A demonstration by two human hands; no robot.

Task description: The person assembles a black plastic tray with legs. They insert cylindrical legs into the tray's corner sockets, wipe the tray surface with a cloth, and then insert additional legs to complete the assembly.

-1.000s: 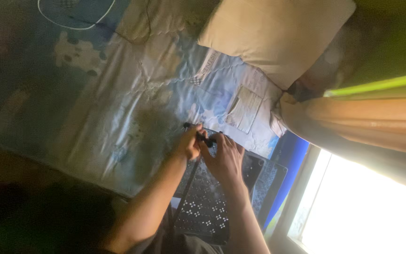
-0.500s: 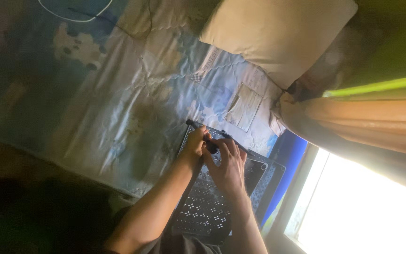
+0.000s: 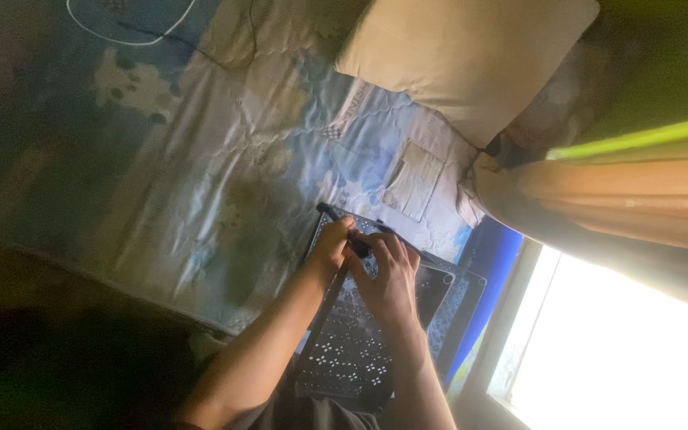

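1. Head view: left hand and right hand met over one dark perforated panel on the patterned bedsheet, fingers curled around one small black object.
2. One cream pillow; one curtain.

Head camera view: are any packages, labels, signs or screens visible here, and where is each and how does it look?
Cloth patch: pale rectangular piece, like a label or pocket, on the blue printed sheet, between the beige pillow and both hands.
No packages, signs or screens are clearly visible; the dark perforated panels under the hands are too dim to identify.
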